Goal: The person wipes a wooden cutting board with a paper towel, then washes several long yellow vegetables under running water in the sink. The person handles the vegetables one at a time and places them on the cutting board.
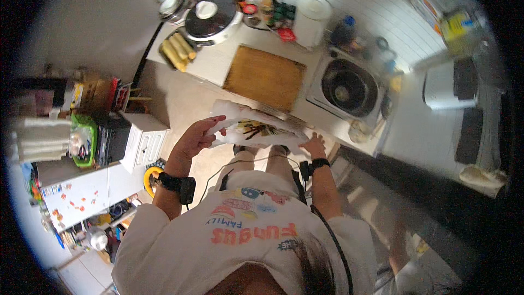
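A white plastic bag [233, 135] is stretched between my two hands in front of my legs, its mouth gaping upward. Inside it lie dark stick-like pieces [258, 129] among yellowish ones; what they are cannot be made out. My left hand [204, 133] grips the bag's left side, with the index finger extended along its edge. At the opposite end my right hand [314, 146] holds the bag's rim near the thumb, its other fingers spread. Just beyond the bag, a wooden cutting board [265, 77] lies on the light countertop [213, 65].
A sink [348, 86] is set into the counter at right. An electric pan with a dark lid [213, 18], yellow rolls [179, 50], jars [250, 8] and a white lidded canister [313, 16] stand at the back. A white cabinet [147, 143] is at left. A cable [233, 159] hangs between my wrists.
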Available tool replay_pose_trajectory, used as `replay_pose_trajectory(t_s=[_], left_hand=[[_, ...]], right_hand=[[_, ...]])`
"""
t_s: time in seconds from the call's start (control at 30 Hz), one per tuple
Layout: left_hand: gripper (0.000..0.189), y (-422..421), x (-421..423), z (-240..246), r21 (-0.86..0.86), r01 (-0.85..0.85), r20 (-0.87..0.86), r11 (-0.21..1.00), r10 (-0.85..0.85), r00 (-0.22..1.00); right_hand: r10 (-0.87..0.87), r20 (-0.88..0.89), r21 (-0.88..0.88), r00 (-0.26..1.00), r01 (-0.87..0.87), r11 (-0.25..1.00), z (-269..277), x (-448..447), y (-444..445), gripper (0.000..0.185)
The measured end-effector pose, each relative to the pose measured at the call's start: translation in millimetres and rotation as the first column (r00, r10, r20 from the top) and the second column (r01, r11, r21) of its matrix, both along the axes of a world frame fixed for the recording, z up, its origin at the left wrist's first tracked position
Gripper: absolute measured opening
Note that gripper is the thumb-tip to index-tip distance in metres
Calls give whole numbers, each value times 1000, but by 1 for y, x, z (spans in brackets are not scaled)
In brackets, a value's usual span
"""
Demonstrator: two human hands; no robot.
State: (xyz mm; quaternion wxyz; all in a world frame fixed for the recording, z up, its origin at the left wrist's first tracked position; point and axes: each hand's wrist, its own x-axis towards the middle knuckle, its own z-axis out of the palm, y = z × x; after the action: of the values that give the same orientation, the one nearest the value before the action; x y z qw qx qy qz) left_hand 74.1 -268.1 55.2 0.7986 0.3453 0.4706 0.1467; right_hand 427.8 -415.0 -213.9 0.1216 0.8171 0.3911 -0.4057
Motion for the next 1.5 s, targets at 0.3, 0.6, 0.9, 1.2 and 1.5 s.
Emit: replay_pose_trajectory(t_s=[0.3,0.6,0.9,1.2,1.5], left_hand=[[43,18,-139,53,175,-136,92,975,121,988],[46,81,-281,26,342,-170,152,924,124,981],[58,154,-401,15,595,-82,24,800,84,996],[87,259,-504,-53,565,441,-628,697,16,778],[55,409,-605,-85,614,554,-737,563,158,657]], right_hand=[[-61,-514,-101,856,10,995,-16,-90,-5,26],[164,-780,310,604,145,940,68,-321,127,34],[-134,-985,-97,105,300,949,150,-548,265,21],[-296,-931,-332,-213,159,930,107,-705,419,20],[-261,-873,-368,-411,208,906,71,-796,569,26]])
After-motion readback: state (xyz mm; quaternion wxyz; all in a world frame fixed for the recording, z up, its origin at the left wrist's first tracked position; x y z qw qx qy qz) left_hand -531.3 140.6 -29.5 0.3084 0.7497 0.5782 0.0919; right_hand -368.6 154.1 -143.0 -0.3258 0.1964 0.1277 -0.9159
